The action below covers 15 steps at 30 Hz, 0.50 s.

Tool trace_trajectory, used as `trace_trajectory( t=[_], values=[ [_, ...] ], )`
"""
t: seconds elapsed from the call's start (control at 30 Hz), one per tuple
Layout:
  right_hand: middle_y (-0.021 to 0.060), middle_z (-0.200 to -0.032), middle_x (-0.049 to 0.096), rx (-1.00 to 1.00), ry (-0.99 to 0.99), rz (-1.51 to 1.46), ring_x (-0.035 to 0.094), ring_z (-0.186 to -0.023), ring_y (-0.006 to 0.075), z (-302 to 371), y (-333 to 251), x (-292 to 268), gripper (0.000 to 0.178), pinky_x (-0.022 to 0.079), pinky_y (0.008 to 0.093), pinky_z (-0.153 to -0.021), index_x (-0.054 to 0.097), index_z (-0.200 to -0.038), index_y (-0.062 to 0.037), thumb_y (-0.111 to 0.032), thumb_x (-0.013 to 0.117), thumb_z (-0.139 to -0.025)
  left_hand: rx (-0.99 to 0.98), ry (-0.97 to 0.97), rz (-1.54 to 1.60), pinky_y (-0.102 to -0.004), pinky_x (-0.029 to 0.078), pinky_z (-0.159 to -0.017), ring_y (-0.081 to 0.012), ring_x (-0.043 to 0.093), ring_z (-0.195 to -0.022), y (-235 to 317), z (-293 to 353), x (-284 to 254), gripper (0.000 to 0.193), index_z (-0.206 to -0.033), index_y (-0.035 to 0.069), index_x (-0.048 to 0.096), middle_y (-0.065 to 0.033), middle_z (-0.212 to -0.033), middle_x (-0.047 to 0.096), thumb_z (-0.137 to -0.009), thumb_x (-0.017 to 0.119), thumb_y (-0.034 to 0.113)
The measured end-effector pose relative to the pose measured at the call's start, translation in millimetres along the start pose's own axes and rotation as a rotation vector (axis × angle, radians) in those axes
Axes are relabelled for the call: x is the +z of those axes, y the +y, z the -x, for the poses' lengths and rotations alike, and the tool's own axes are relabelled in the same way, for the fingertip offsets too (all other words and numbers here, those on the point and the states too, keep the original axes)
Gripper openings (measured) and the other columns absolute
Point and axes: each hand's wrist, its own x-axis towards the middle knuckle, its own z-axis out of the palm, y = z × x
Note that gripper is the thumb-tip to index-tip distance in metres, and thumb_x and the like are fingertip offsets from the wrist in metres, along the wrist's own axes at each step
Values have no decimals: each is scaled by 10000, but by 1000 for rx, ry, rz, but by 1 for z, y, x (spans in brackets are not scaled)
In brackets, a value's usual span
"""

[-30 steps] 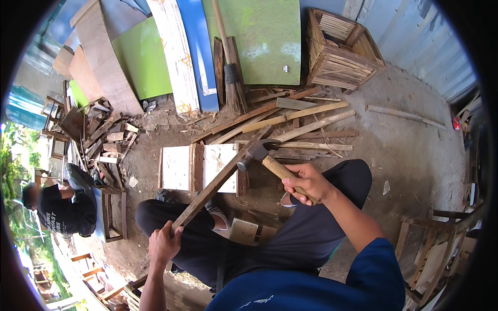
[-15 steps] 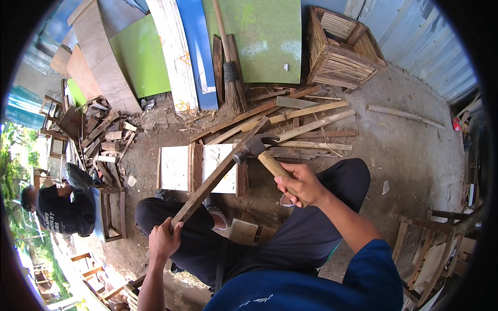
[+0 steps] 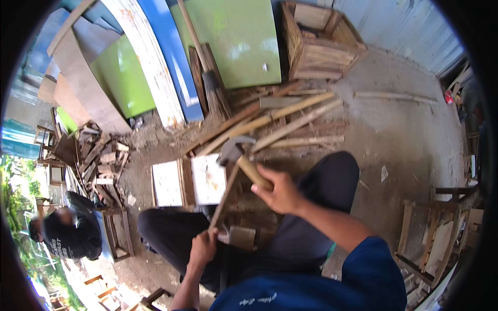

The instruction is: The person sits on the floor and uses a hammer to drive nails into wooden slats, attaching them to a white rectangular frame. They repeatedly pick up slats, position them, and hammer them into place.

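My right hand [image 3: 280, 191] is wrapped round the wooden handle of a claw hammer [image 3: 252, 172]. Its dark metal head points up and away from me, above the far end of a wooden strip [image 3: 224, 201]. My left hand [image 3: 203, 248] grips the near end of that strip, which slants up between my knees. Whether hammer and strip touch I cannot tell, as both are blurred. Just beyond my left knee lies a wooden frame with white panels [image 3: 207, 176]. A small piece of board [image 3: 242, 237] rests low between my legs.
Long wooden strips [image 3: 301, 118] lie ahead, near a broom [image 3: 213, 93] and leaning green boards [image 3: 228, 44]. A slatted crate [image 3: 324, 52] stands far right. Scrap wood [image 3: 104, 163] is heaped at left, near a seated person [image 3: 70, 230]. Wooden frames [image 3: 436, 233] stand at right.
My left hand has moved right and nearer my body, and the strip now looks shorter and steeper. The hammer has shifted left, with my right hand following. The whole view has turned slightly.
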Motion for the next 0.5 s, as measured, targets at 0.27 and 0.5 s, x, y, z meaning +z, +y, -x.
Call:
trace_trajectory(
  t=[0.27, 0.5],
  values=[
    [13, -800, 561, 510, 209, -836, 504, -484, 66, -26, 16, -65, 346, 430, 232, -356, 548, -1306, -14, -171, 650, -1016, -255, -117, 586, -273, 372, -362, -105, 443, -386, -19, -9, -29, 621, -801, 56, 503, -2, -534, 430, -1068, 446, 613],
    [20, -805, 523, 333, 118, -1507, 472, -521, 40, -16, 27, -87, 498, 425, 184, -383, 378, -1545, -73, -153, 542, -1081, -252, -156, 516, -272, 367, -365, -110, 448, -391, -2, -6, -22, 621, -811, 59, 504, -6, -542, 440, -1074, 425, 616]
  ],
)
